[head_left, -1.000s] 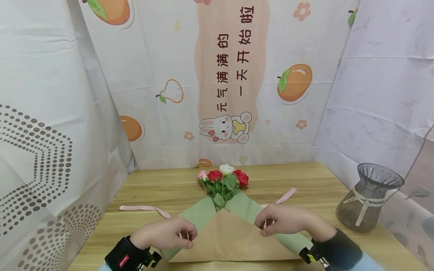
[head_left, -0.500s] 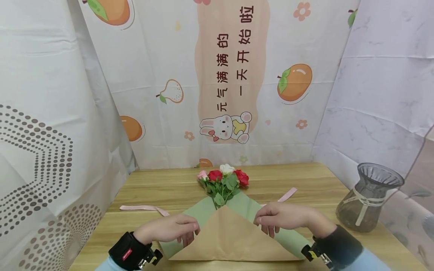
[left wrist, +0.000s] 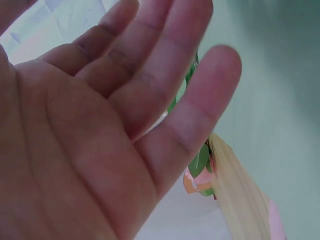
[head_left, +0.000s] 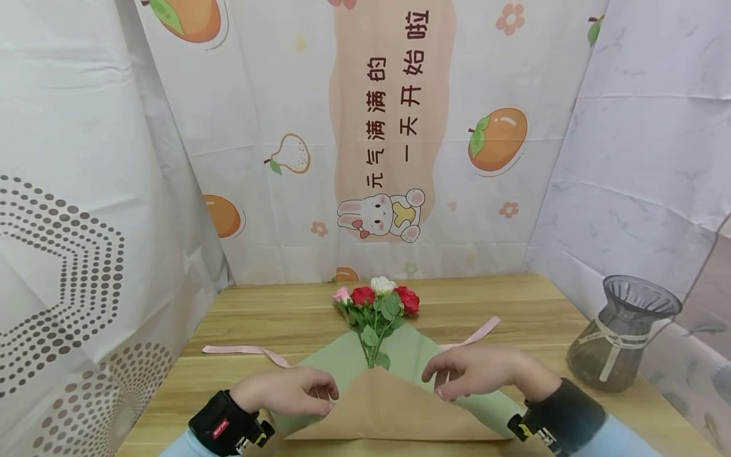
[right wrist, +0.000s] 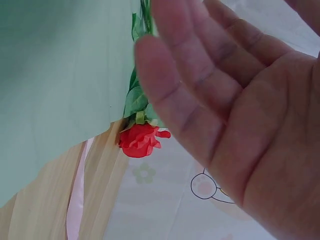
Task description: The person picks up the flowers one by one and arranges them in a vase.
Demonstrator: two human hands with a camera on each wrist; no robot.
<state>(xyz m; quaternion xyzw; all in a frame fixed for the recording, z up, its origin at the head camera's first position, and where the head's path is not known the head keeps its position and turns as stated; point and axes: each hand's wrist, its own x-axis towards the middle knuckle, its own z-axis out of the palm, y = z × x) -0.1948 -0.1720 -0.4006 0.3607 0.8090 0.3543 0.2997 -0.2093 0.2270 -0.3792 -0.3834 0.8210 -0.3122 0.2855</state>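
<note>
A bouquet of red, white and pink roses (head_left: 377,298) with green leaves lies on sage-green wrapping paper (head_left: 407,346), heads toward the wall. The paper's tan side (head_left: 374,406) is folded up over the lower stems, which it hides. My left hand (head_left: 288,388) is over the fold's left slope, fingers loosely bent. On the opposite slope, my right hand (head_left: 476,370) hovers with thumb and fingers apart. Both wrist views show relaxed fingers and bare palms, with the left fingers (left wrist: 200,100) and right fingers (right wrist: 172,95) beside the green paper. Neither hand grips anything.
A pink ribbon (head_left: 242,350) runs beneath the paper and comes out on both sides. At the right stands a grey glass vase (head_left: 613,343) tied with cord. The wooden table (head_left: 268,311) meets a printed cloth backdrop (head_left: 274,209) behind.
The tan fold's tip has dropped toward me, baring more stem and a leaf. The left hand has shifted slightly right, and the right hand's fingers have spread from the thumb.
</note>
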